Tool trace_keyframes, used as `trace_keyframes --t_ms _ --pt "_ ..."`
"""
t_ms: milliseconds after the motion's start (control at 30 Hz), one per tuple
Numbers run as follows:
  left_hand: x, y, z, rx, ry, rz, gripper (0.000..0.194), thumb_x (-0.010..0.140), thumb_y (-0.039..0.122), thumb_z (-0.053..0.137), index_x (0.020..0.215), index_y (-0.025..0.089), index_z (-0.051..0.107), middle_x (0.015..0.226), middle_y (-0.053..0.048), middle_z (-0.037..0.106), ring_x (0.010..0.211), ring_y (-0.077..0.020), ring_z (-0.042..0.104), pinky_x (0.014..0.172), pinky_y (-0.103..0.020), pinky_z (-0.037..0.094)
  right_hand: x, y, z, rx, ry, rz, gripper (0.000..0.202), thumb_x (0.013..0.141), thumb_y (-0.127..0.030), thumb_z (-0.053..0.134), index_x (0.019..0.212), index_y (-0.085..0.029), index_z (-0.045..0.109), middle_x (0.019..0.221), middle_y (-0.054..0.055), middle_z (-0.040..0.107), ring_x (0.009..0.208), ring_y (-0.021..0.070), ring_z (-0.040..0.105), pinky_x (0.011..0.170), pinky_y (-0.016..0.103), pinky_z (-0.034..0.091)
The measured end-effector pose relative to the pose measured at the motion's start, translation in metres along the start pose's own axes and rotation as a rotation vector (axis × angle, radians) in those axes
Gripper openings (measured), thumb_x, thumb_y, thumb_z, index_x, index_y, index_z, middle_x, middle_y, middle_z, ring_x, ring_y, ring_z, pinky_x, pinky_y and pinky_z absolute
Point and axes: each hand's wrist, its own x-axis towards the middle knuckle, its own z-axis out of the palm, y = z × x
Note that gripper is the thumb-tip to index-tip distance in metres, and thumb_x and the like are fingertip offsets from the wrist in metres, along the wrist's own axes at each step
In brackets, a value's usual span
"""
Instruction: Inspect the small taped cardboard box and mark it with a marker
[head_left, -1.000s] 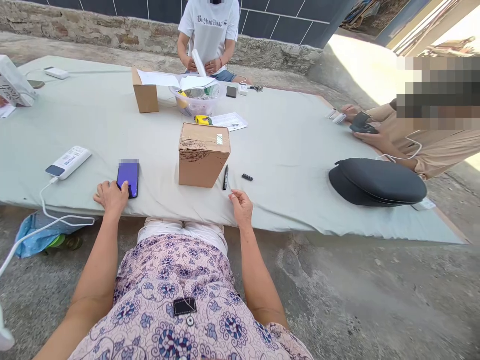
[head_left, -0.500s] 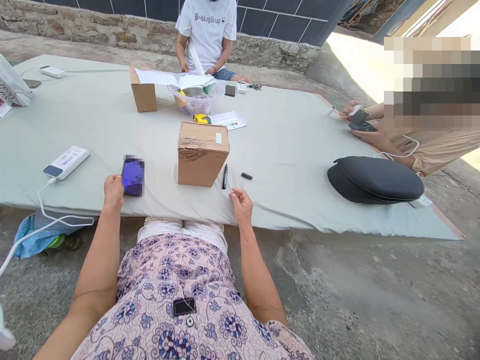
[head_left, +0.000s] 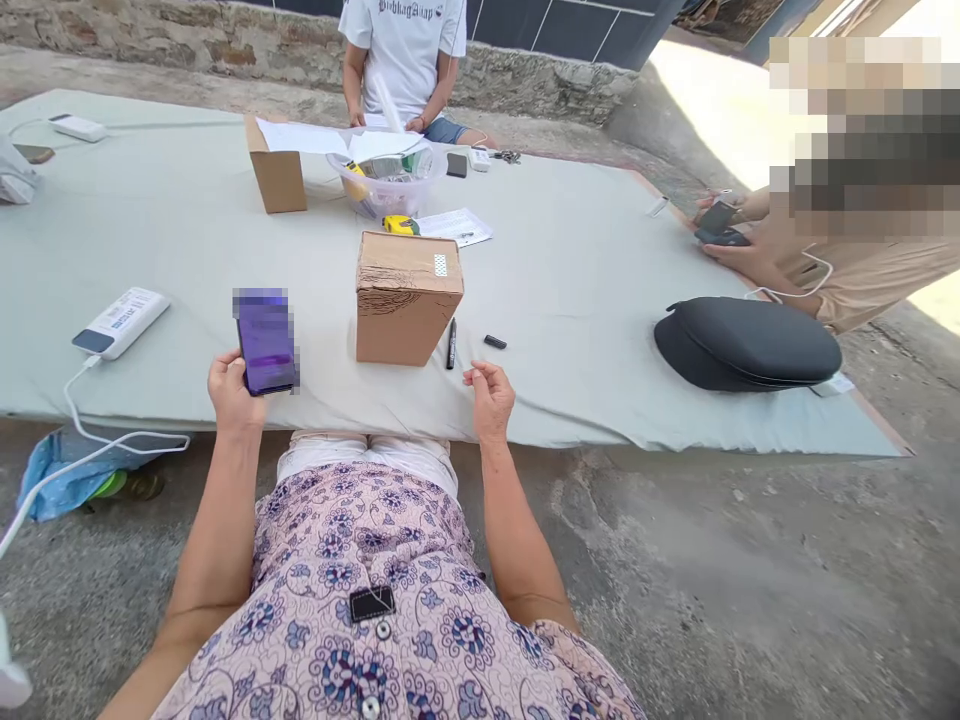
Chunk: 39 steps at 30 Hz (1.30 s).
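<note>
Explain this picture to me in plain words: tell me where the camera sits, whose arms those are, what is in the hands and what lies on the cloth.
There is no machine here. The one view comes from a camera worn on a person's head, looking down, so the two bare arms at the bottom are the wearer's own. The left hand holds a phone with a lit purple screen, lifted off the grey-green cloth. The right hand is half curled and holds nothing; it sits near a black marker and its cap. Between the hands stands a taped cardboard box. A white power bank with a cable lies to the left, a dark cap to the right. Two other people sit at the cloth's far and right edges.
</note>
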Motion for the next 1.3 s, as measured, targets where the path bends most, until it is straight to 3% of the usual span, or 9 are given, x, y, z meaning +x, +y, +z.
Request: trace_keyframes --t_ms 100,233,400,500,633,833,967,1133,1300 --pt "-0.024 0.023 0.021 -0.210 -0.018 -0.016 0.026 0.072 0.031 0.069 0.094 0.024 0.059 0.087 -0.001 0.069 0.080 -0.0186 0.068 0.070 -0.032 0.059 -0.009 -0.019 0.013 0.028 -0.141 -0.025 0.030 0.089 -0.050 0.060 0.101 -0.023 0.069 0.080 0.001 0.073 0.073 0.0166 0.069 0.078 0.037 0.060" --pt "-0.059 0.048 0.055 -0.290 -0.238 -0.028 0.023 0.078 0.036 0.070 0.098 0.026 0.063 0.093 -0.002 0.072 0.086 -0.0209 0.072 0.074 -0.035 0.061 -0.029 -0.042 0.033 0.118 -0.475 -0.013 0.043 0.092 -0.062 0.063 0.115 -0.026 0.068 0.087 0.002 0.076 0.072 0.0161 0.070 0.079 0.036 0.061" --pt "-0.091 0.048 0.084 -0.287 -0.444 -0.020 0.022 0.086 0.044 0.066 0.099 0.028 0.061 0.097 -0.002 0.072 0.094 -0.0222 0.072 0.082 -0.037 0.059 -0.052 -0.061 0.046 0.202 -0.724 0.015 0.073 0.086 -0.068 0.072 0.145 -0.027 0.055 0.095 0.003 0.079 0.082 0.0196 0.075 0.082 0.038 0.062" --pt "-0.100 0.042 0.090 -0.304 -0.470 -0.045 0.021 0.086 0.044 0.065 0.100 0.028 0.060 0.096 -0.001 0.071 0.092 -0.0217 0.070 0.080 -0.036 0.057 -0.061 -0.066 0.048 0.195 -0.744 0.028 0.083 0.081 -0.062 0.080 0.151 -0.028 0.050 0.094 0.002 0.078 0.086 0.0214 0.076 0.087 0.039 0.062" --pt "-0.106 0.044 0.091 -0.418 -0.404 -0.124 0.022 0.079 0.036 0.072 0.095 0.026 0.061 0.089 0.001 0.069 0.078 -0.0160 0.066 0.071 -0.029 0.053 -0.067 -0.068 0.049 0.158 -0.696 0.045 0.077 0.083 -0.052 0.081 0.149 -0.027 0.052 0.088 -0.001 0.077 0.083 0.0194 0.073 0.091 0.039 0.059" --pt "-0.110 0.055 0.092 -0.522 -0.316 -0.146 0.025 0.072 0.033 0.078 0.088 0.023 0.063 0.082 0.001 0.069 0.070 -0.0128 0.064 0.065 -0.024 0.052 -0.068 -0.073 0.057 0.137 -0.666 0.074 0.064 0.086 -0.048 0.078 0.141 -0.023 0.059 0.076 -0.002 0.073 0.074 0.0178 0.070 0.082 0.035 0.056" --pt "-0.110 0.056 0.090 -0.544 -0.286 -0.141 0.023 0.070 0.030 0.079 0.086 0.022 0.065 0.080 0.001 0.071 0.070 -0.0133 0.065 0.064 -0.024 0.053 -0.069 -0.073 0.062 0.175 -0.683 0.103 0.066 0.085 -0.049 0.078 0.142 -0.024 0.057 0.075 -0.003 0.072 0.073 0.0172 0.069 0.078 0.034 0.055" --pt "-0.090 0.048 0.074 -0.531 -0.213 -0.095 0.026 0.067 0.030 0.080 0.086 0.021 0.065 0.079 0.001 0.071 0.068 -0.0127 0.066 0.062 -0.023 0.054 -0.066 -0.063 0.060 0.195 -0.713 0.120 0.062 0.085 -0.049 0.077 0.139 -0.025 0.059 0.082 -0.002 0.075 0.076 0.0159 0.069 0.080 0.033 0.056" --pt "-0.060 0.038 0.053 -0.519 -0.060 -0.029 0.025 0.066 0.026 0.075 0.087 0.021 0.062 0.081 0.001 0.070 0.069 -0.0140 0.067 0.062 -0.024 0.055 -0.059 -0.044 0.048 0.170 -0.654 0.133 0.047 0.087 -0.051 0.072 0.125 -0.025 0.065 0.080 -0.001 0.075 0.075 0.0161 0.071 0.081 0.036 0.060"
